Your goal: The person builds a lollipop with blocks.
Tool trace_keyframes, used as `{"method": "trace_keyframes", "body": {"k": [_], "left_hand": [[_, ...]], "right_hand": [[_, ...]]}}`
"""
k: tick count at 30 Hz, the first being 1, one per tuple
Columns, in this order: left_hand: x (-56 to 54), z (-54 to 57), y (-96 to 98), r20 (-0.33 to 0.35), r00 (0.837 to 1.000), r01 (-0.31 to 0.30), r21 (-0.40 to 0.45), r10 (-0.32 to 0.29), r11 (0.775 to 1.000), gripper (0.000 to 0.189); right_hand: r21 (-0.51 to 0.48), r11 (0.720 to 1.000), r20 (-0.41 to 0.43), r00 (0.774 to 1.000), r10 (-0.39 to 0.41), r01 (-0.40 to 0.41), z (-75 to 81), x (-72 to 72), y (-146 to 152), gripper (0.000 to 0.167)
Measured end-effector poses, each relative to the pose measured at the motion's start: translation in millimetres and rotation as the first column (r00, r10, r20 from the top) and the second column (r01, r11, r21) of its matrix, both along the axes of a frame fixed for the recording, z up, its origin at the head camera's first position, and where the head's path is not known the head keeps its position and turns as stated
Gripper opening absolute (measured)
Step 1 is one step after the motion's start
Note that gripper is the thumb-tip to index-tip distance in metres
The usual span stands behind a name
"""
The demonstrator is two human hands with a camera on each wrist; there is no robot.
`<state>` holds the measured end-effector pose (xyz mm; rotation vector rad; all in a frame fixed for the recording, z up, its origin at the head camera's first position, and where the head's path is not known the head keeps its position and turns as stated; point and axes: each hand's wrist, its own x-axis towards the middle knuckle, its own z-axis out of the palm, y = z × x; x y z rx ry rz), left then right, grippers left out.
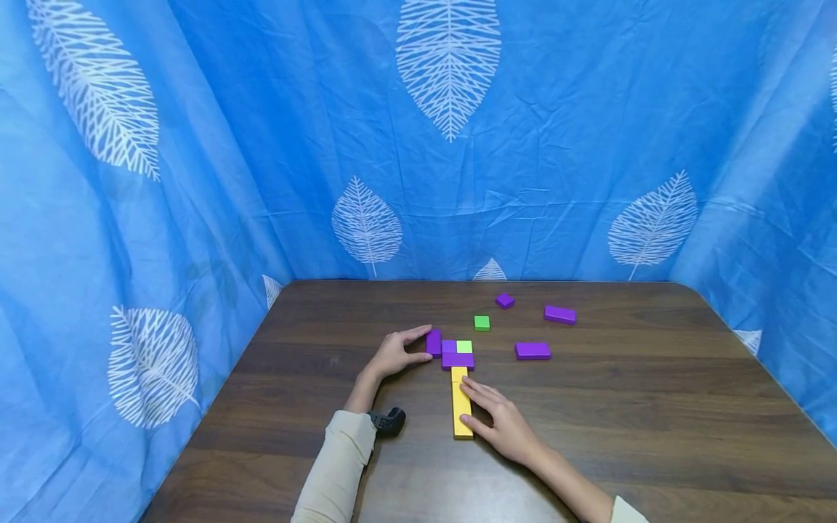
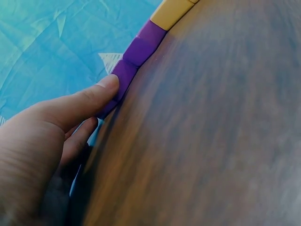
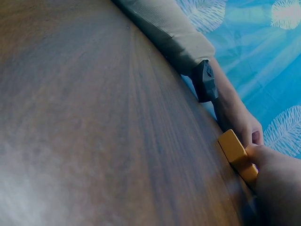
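My left hand [image 1: 394,354] holds an upright-lying purple block [image 1: 434,343] by its ends, fingertips at the far end and thumb at the near end. Its thumb also shows on the purple block in the left wrist view. Just right of it, a small purple block [image 1: 448,346] and a light green block [image 1: 464,346] sit side by side above a purple bar [image 1: 458,361]. Below these runs a small yellow block [image 1: 458,374], then a long yellow block [image 1: 460,403]. With fingers extended, my right hand [image 1: 506,425] touches the yellow pieces from the right.
Beyond the group lie a green block [image 1: 482,322] and a purple block [image 1: 505,301]. Two longer purple blocks, one nearer [image 1: 532,351] and one farther [image 1: 559,314], rest to the right. A blue leaf-patterned curtain [image 1: 556,145] borders the wooden table [image 1: 654,407]. My left wrist carries a black device [image 1: 389,423].
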<state>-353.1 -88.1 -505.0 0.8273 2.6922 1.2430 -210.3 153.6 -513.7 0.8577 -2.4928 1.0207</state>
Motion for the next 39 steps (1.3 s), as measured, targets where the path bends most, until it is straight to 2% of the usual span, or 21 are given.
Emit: {"method": "trace_keyframes", "body": {"k": [39], "left_hand": [[0.8, -0.2, -0.5, -0.025, 0.999, 0.024, -0.028, -0.025, 0.999, 0.061]], "right_hand": [[0.005, 1.0, 0.015, 1.0, -0.005, 0.005, -2.4, -0.4, 0.0, 0.049]]}}
